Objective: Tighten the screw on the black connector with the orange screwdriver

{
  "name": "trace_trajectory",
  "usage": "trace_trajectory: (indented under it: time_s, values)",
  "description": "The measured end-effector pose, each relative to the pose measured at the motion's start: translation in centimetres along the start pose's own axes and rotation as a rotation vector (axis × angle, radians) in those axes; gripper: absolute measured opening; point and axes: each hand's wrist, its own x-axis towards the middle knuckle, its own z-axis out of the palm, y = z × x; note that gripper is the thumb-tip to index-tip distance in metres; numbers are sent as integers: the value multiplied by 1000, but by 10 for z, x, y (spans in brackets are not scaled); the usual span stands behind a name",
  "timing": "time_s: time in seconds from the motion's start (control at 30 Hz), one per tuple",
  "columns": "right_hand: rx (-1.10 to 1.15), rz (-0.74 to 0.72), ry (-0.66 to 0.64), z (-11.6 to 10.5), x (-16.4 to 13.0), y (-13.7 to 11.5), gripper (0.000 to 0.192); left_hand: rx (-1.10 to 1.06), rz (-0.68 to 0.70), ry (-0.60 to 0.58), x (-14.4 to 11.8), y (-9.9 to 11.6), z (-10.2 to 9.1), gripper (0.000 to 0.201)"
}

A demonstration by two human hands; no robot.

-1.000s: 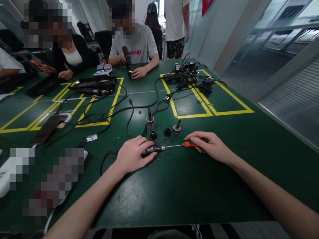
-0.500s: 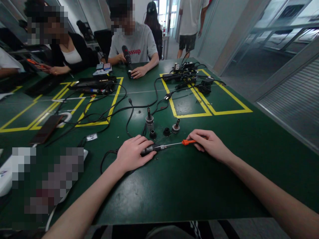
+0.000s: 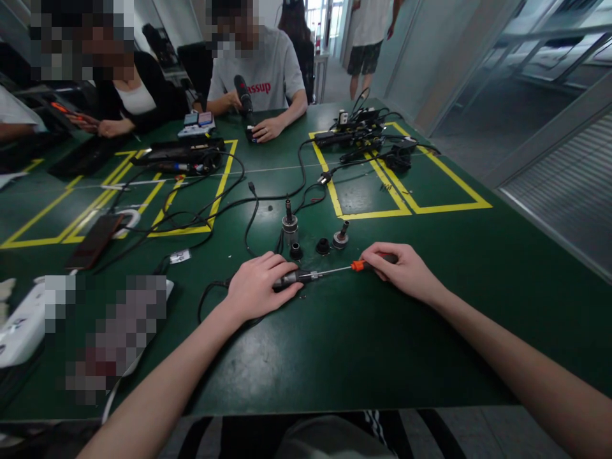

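My left hand (image 3: 258,285) is wrapped over a dark, corded, rod-shaped tool (image 3: 291,278) lying on the table, its narrow metal end pointing right. Its exact kind I cannot make out. In my right hand (image 3: 401,271) is a screwdriver (image 3: 357,265) with an orange and black handle, pinched between thumb and fingers. The thin shaft reaches left to the tool's metal end and seems to touch it. Just beyond stand a metal and black cylindrical part (image 3: 289,226), a small black collar (image 3: 296,250), a black ring-like cap (image 3: 323,246) and a round part with a stem (image 3: 340,237).
Black cables (image 3: 239,203) cross the green table (image 3: 363,357). A phone (image 3: 94,241) and a white power strip (image 3: 29,325) lie left. A tangle of black cords and devices (image 3: 363,137) sits far right, inside yellow tape (image 3: 373,215). Across the table a person (image 3: 261,70) handles a black tool.
The camera view has shifted slightly. Both hands keep their grips, and the screwdriver's shaft still meets the tool's metal end. The screwdriver handle appears turned, showing more black.
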Motion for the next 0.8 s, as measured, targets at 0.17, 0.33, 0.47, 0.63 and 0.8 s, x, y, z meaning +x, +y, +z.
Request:
trace_trajectory:
  time_s: [0.17, 0.33, 0.47, 0.63, 0.8]
  values:
    - [-6, -37, 21, -1, 0, -3, 51, 9, 3, 0, 1, 0, -1, 30]
    - [12, -69, 63, 0, 1, -1, 50, 21, 5, -4, 2, 0, -1, 32]
    - [-23, -73, 57, 1, 1, 1, 52, 19, 2, -8, 2, 0, 0, 31]
    - [-3, -48, 40, 2, 0, 1, 55, 14, -7, -10, 1, 0, 0, 30]
    - [61, -71, 55, 1, 0, -3, 51, 11, -3, 0, 1, -1, 1, 30]
